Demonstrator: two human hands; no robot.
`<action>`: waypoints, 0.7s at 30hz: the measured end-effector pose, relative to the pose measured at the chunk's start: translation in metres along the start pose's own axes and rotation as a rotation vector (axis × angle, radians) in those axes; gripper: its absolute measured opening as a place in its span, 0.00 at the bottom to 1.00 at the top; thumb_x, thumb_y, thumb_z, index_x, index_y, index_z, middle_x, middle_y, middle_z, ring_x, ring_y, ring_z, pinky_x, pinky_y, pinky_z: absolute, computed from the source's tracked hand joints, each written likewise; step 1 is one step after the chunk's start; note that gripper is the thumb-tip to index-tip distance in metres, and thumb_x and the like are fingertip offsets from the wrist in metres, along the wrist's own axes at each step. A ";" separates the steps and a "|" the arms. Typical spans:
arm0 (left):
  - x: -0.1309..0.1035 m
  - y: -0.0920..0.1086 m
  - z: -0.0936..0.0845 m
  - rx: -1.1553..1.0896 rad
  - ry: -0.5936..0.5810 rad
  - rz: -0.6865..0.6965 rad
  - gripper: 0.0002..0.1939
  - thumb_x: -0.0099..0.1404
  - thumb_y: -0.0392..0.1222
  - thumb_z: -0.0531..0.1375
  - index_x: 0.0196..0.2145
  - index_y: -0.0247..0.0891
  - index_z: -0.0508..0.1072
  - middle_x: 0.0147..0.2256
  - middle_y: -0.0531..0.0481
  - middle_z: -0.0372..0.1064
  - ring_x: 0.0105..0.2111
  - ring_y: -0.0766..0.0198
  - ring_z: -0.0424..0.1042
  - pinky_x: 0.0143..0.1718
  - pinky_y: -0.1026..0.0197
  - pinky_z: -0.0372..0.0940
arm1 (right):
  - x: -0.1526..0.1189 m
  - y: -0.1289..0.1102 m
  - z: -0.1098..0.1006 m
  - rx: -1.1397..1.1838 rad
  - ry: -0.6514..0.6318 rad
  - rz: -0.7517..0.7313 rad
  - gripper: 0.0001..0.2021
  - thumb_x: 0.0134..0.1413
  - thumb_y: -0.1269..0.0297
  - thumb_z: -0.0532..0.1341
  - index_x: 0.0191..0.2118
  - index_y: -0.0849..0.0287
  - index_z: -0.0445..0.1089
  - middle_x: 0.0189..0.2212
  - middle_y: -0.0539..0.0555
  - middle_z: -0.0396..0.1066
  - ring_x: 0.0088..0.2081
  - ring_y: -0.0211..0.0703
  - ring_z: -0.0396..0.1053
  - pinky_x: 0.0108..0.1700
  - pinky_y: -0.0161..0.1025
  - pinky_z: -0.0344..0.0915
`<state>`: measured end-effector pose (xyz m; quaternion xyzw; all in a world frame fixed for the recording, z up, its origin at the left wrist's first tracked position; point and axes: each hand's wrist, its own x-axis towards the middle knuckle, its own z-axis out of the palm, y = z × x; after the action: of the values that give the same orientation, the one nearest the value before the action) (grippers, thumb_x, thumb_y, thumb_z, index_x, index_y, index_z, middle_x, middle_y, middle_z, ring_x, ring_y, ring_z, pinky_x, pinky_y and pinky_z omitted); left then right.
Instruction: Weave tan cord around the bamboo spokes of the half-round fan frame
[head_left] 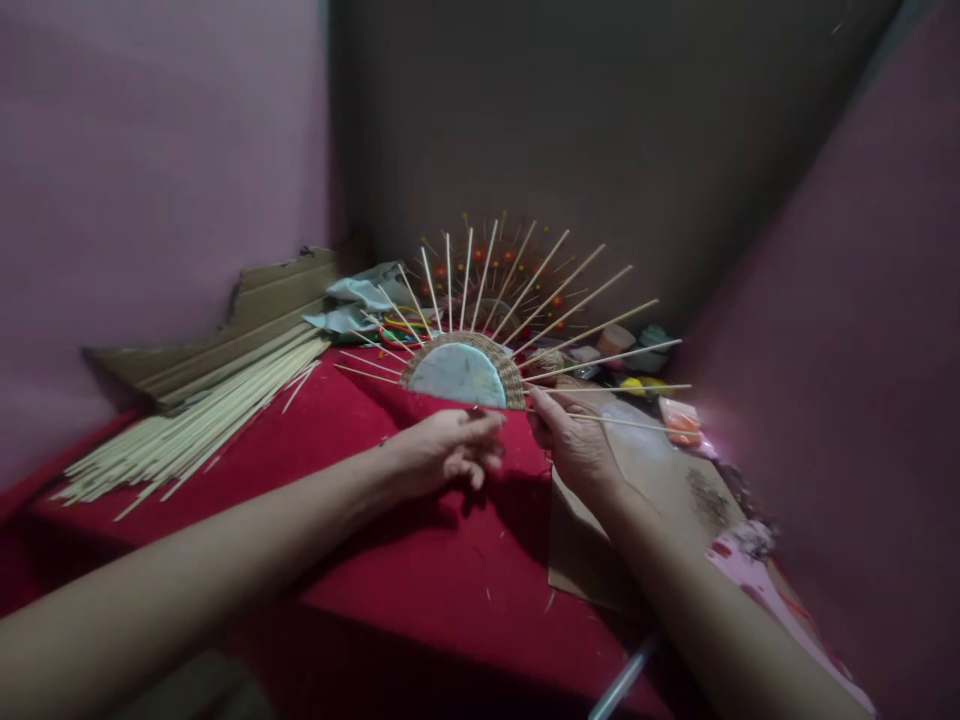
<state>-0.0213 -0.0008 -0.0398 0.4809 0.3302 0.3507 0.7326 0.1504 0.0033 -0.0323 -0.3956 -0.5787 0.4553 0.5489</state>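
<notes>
Skewers fanned out from a half-round woven piece (pixel 459 375) were being worked on at the far edge of a red cloth (pixel 420 590). The piece was held upright, its flat edge lowest, and was pinched at that edge by the left hand (pixel 450 452), fingers pressed together just under the pale blue centre. The right hand (pixel 574 440) was closed on the piece's lower right corner, where the woven band ended; whether a strand was pinched between its fingertips could not be told. From that grip one bamboo skewer (pixel 622 422) ran away to the right, nearly level, its long axis pointing outward from the centre like the rest of the fan above it. The right hand was the nearer one to this lowest spoke. Well to the left of both grips a loose bundle of bamboo sticks (pixel 195 425) lay beside cardboard (pixel 247 320); behind the fan, a grey cloth (pixel 360 300) and small craft bits were seen.
</notes>
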 end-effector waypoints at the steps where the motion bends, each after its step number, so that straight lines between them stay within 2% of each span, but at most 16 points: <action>1: 0.006 -0.003 0.001 -0.186 0.029 0.039 0.13 0.57 0.47 0.62 0.34 0.36 0.67 0.32 0.47 0.69 0.30 0.65 0.69 0.26 0.63 0.63 | 0.000 0.000 0.001 0.056 0.002 0.013 0.14 0.49 0.54 0.61 0.22 0.59 0.65 0.15 0.43 0.53 0.17 0.30 0.47 0.19 0.33 0.42; 3: 0.015 -0.005 0.006 -0.462 0.065 0.112 0.13 0.54 0.44 0.64 0.34 0.36 0.68 0.34 0.47 0.69 0.35 0.63 0.70 0.32 0.61 0.64 | 0.000 -0.003 0.002 0.148 0.011 0.029 0.12 0.48 0.55 0.62 0.27 0.60 0.68 0.15 0.43 0.54 0.17 0.29 0.45 0.19 0.32 0.40; 6: 0.022 0.002 0.018 -0.625 -0.019 0.158 0.14 0.51 0.43 0.66 0.34 0.35 0.70 0.32 0.47 0.70 0.33 0.60 0.70 0.31 0.58 0.64 | -0.003 -0.012 0.003 0.203 0.008 0.019 0.13 0.49 0.56 0.61 0.23 0.59 0.65 0.14 0.43 0.54 0.16 0.29 0.45 0.19 0.33 0.40; 8: 0.023 0.009 0.023 -0.651 -0.084 0.211 0.12 0.52 0.40 0.66 0.34 0.34 0.71 0.32 0.47 0.71 0.32 0.60 0.69 0.30 0.58 0.64 | -0.006 -0.018 0.001 0.203 -0.012 0.004 0.16 0.50 0.56 0.59 0.19 0.59 0.61 0.14 0.43 0.53 0.16 0.29 0.46 0.19 0.33 0.42; 10: 0.022 0.016 0.025 -0.641 -0.084 0.288 0.08 0.53 0.35 0.64 0.33 0.34 0.72 0.33 0.49 0.72 0.31 0.62 0.70 0.31 0.59 0.65 | -0.009 -0.022 0.000 0.174 -0.029 -0.010 0.17 0.52 0.56 0.58 0.18 0.59 0.60 0.14 0.44 0.53 0.17 0.30 0.46 0.20 0.34 0.42; 14: 0.015 0.026 0.026 -0.551 -0.065 0.417 0.06 0.56 0.33 0.60 0.34 0.32 0.73 0.33 0.47 0.72 0.31 0.62 0.70 0.30 0.59 0.66 | -0.013 -0.022 -0.001 0.128 -0.028 -0.035 0.17 0.53 0.55 0.57 0.19 0.60 0.65 0.13 0.44 0.53 0.17 0.30 0.47 0.19 0.33 0.43; 18: 0.007 0.030 0.030 -0.560 -0.079 0.439 0.08 0.58 0.32 0.57 0.35 0.31 0.74 0.35 0.45 0.73 0.30 0.63 0.70 0.33 0.59 0.67 | -0.016 -0.023 -0.004 0.071 -0.079 -0.061 0.10 0.47 0.57 0.63 0.30 0.59 0.74 0.16 0.45 0.60 0.19 0.30 0.52 0.22 0.32 0.50; 21: 0.004 0.030 0.030 -0.604 -0.031 0.421 0.07 0.58 0.30 0.56 0.33 0.31 0.74 0.32 0.46 0.73 0.29 0.64 0.70 0.33 0.60 0.68 | -0.019 -0.030 -0.008 -0.073 -0.192 -0.074 0.16 0.40 0.62 0.67 0.40 0.54 0.75 0.23 0.47 0.69 0.25 0.35 0.61 0.29 0.34 0.57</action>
<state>-0.0003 -0.0034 -0.0026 0.3055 0.0945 0.5679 0.7584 0.1610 -0.0225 -0.0089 -0.3482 -0.6592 0.4491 0.4925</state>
